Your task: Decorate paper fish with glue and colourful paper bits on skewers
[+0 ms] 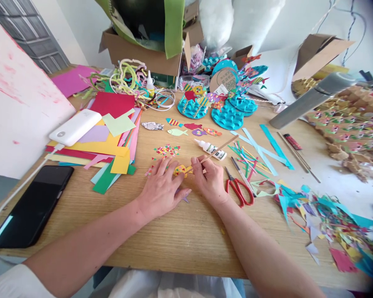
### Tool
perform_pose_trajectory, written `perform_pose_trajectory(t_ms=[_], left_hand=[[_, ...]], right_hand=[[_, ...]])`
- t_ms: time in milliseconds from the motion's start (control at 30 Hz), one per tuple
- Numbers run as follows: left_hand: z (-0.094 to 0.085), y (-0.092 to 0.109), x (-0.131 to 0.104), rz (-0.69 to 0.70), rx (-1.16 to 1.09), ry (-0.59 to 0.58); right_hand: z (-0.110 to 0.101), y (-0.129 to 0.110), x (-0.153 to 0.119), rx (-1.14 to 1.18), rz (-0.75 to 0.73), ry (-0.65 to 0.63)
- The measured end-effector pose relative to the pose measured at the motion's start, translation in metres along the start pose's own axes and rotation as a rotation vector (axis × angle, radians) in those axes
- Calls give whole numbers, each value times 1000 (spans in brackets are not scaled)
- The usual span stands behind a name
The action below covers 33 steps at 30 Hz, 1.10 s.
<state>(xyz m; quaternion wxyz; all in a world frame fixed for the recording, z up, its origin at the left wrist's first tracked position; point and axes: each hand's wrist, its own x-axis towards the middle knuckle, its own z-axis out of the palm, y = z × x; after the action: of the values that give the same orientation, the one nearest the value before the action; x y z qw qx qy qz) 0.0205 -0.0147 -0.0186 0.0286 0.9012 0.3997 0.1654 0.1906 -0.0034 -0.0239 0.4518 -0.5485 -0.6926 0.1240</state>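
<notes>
Yellow paper cutout (182, 169) lies by my palm-down left hand (161, 184), fingers loosely spread; my right hand (209, 177), curled nearly closed, pinches a slim wooden stick (220, 147) slanting far and right.

a pale brown wood-grain table (174, 244) carries a black rectangular phone (32, 207) at its left edge, beside a loose stack of coloured paper sheets (90, 147). flat patterned paper fish (192, 126) lie near the middle, with a white glue bottle (211, 149) and red-handled scissors (239, 190) to their right. further right are thin strips and scraps of coloured paper (313, 211).
</notes>
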Motion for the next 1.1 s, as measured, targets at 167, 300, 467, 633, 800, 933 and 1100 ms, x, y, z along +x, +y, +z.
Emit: perform_pose_trajectory(t_ms=[167,300,467,633,800,933,1100], left_hand=[[1,0,-1,-3,-11,-6],[2,-1,-1,1,-16,-8],[-1,-2,-2,13,-25,23],[-2,-2,-2,42,-39,0],[-1,-2,-3,50,-25,-31],[-1,-2,-3,54,-32,-32],[-1,-2,-2,57,-37,-28]], right_hand=[[0,0,0,2,-4,12],[1,1,0,-13,-41,-15],[1,1,0,-23,-44,-23],[0,1,0,-25,-16,-24],[0,0,0,-17,4,-6],[0,0,-1,-9,4,-5],[1,1,-1,-9,3,-36]])
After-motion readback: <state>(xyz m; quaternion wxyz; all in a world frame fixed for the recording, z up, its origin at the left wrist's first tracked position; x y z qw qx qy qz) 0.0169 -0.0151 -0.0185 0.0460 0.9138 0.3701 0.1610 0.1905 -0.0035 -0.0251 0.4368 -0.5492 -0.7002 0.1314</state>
